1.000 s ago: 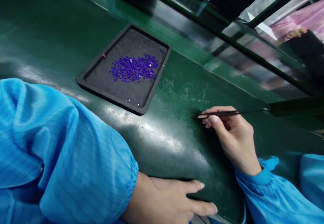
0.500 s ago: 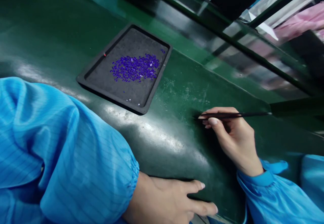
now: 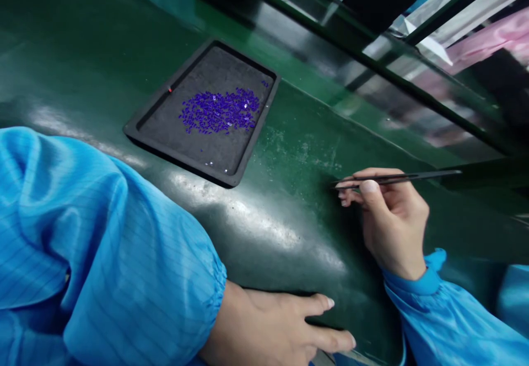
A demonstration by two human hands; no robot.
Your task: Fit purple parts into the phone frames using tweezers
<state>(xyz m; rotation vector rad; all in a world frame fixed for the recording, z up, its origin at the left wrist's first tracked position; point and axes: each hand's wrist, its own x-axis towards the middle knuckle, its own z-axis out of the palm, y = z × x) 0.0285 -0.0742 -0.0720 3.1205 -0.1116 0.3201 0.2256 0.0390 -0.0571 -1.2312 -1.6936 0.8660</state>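
Between thumb and fingers, my right hand (image 3: 394, 217) grips a pair of dark tweezers (image 3: 407, 177). Their tips point left, just above the green work surface, and I cannot make out anything between them. My left hand (image 3: 276, 322) lies with fingers spread at the table's front edge and holds nothing. Up and to the left of both hands sits a black tray (image 3: 173, 162). A heap of tiny purple-blue pieces (image 3: 221, 111) is spread over its middle and right part, with a few whitish ones among them. Several white specks lie by its near corner.
The green tabletop (image 3: 297, 151) carries pale scuffs right of the tray. Behind it runs a dark frame rail (image 3: 372, 68), with blurred shelves and pink cloth (image 3: 491, 41) beyond. A small red spot (image 3: 169, 90) marks the tray's left rim.
My right hand has shifted slightly right and up with the tweezers, whose two arms now show more plainly. My left hand and the tray have stayed put.
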